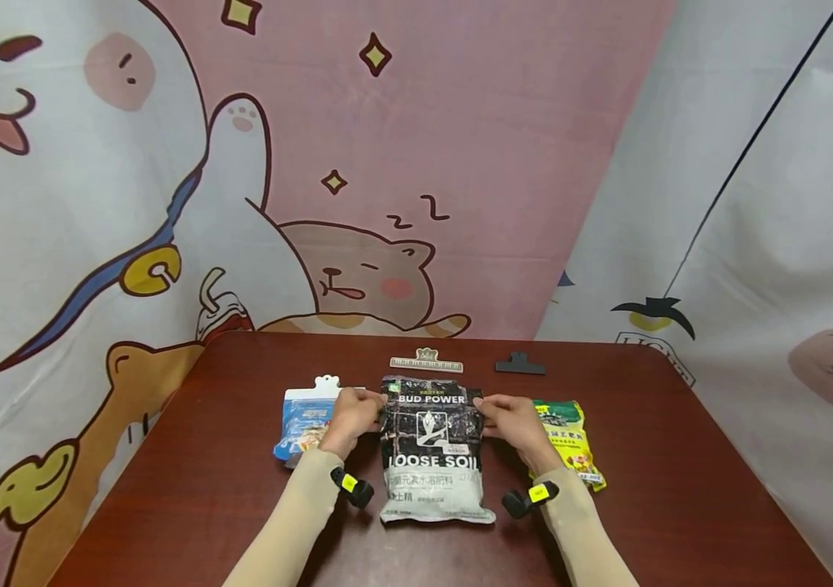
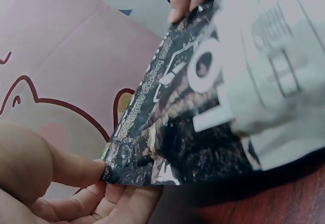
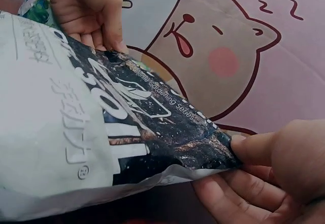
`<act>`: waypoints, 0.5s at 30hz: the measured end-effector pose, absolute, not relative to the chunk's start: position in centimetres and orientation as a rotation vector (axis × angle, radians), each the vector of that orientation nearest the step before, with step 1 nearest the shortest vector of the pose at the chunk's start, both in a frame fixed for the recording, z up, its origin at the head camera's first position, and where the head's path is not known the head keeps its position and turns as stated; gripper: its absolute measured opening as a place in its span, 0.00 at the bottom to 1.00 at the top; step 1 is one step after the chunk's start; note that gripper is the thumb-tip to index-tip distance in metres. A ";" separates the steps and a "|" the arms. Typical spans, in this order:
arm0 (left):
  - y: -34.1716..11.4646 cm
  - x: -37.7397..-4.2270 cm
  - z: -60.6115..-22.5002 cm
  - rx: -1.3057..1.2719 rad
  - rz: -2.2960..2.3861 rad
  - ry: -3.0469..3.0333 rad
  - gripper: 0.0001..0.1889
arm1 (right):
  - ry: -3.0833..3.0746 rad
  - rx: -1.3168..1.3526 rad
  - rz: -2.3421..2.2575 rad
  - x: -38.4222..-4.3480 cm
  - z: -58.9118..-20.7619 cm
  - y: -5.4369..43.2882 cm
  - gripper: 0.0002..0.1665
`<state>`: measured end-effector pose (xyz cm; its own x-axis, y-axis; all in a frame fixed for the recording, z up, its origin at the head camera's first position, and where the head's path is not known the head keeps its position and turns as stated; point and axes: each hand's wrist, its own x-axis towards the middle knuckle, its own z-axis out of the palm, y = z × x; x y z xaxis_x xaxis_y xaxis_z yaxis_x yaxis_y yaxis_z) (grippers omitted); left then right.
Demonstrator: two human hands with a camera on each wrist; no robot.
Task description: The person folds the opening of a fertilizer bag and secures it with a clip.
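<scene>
A black and white bag of loose soil [image 1: 431, 456] is held up near the middle of the table, its printed front facing me. My left hand [image 1: 353, 417] pinches its upper left edge; in the left wrist view the thumb [image 2: 76, 169] lies on the front, with fingers behind. On the other side my right hand [image 1: 517, 424] pinches the upper right edge, the thumb [image 3: 254, 148] on the front in the right wrist view. A blue packet [image 1: 304, 420] with a white clip [image 1: 326, 383] on top lies behind the left hand. Beside the right hand lies a yellow and green packet [image 1: 570, 444].
Behind the bag, a pale clip [image 1: 427, 361] with a ruler-like pattern lies on the brown table [image 1: 680, 489]. A dark grey clip [image 1: 520, 364] is to its right. A printed cartoon cloth [image 1: 497, 163] hangs beyond the table's far edge.
</scene>
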<state>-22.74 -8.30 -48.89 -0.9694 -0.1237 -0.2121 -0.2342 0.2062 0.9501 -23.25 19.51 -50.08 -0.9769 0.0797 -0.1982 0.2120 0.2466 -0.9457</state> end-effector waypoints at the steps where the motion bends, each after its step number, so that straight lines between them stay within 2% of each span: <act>1: -8.4 -22.7 -48.9 -0.351 1.894 2.362 0.12 | 2.391 0.280 -1.852 -23.2 -50.0 19.5 0.18; 15: -8.5 -21.6 -47.2 -0.246 1.967 2.451 0.10 | 2.473 0.222 -1.915 -22.4 -48.1 19.5 0.21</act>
